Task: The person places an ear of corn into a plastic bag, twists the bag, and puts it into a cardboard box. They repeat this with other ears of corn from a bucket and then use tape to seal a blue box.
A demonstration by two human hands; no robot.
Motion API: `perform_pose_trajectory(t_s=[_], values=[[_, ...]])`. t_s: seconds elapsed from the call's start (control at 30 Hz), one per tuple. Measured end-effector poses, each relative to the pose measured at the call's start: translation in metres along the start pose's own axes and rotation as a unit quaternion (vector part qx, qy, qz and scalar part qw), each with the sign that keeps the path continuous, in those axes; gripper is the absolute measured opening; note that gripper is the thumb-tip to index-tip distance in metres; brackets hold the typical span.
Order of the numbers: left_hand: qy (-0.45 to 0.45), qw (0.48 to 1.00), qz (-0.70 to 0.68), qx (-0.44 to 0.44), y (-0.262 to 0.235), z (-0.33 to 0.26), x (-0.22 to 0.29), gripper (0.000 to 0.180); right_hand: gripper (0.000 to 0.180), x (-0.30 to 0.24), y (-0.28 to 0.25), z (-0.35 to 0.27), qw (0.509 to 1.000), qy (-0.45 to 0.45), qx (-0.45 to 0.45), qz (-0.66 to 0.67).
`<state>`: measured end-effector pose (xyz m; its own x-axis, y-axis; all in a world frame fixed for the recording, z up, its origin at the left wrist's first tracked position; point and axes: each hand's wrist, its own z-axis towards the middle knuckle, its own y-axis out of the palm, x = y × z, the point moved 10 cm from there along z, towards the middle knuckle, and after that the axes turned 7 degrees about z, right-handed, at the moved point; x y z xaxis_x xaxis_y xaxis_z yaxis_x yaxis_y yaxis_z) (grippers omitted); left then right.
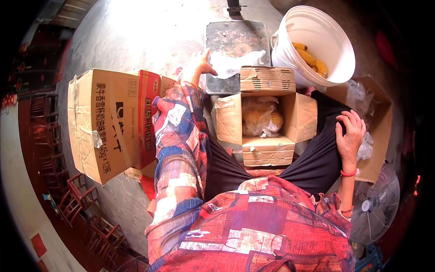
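My left hand reaches forward with its fingers spread, beside a white plastic bag. That bag lies crumpled on the worn dark metal platform on the floor. A gap seems to show between fingers and bag; whether they touch I cannot tell. Between my legs stands an open cardboard box with its flaps folded out. In it sits a clear plastic bag of yellow corn. Over my right knee rests my right hand, holding nothing, its fingers loosely bent and a little apart.
Yellow corn cobs lie in a large white bucket at the far right. Another cardboard box with clear plastic bags stands right of my knee. Tall cartons are at my left. A fan is low right; wooden stools stand left.
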<state>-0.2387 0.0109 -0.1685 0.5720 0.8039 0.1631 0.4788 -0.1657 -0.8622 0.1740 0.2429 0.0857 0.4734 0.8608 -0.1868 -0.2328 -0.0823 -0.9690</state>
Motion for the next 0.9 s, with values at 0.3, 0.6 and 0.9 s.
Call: perform_pose_trajectory(t_s=[0.3, 0.6, 0.9], values=[[0.045, 0.996, 0.069, -0.027, 0.014, 0.002, 0.043, 0.125, 0.012, 0.001, 0.0, 0.002, 1.0, 0.005, -0.004, 0.007], [0.2, 0.972, 0.122, 0.018, 0.074, 0.054, 0.105, 0.081, 0.013, 0.0, 0.003, 0.006, 1.0, 0.015, -0.009, 0.019], [-0.008, 0.949, -0.313, 0.047, 0.054, 0.065, 0.025, 0.047, 0.013, -0.004, 0.003, 0.008, 1.0, -0.008, 0.0, 0.019]])
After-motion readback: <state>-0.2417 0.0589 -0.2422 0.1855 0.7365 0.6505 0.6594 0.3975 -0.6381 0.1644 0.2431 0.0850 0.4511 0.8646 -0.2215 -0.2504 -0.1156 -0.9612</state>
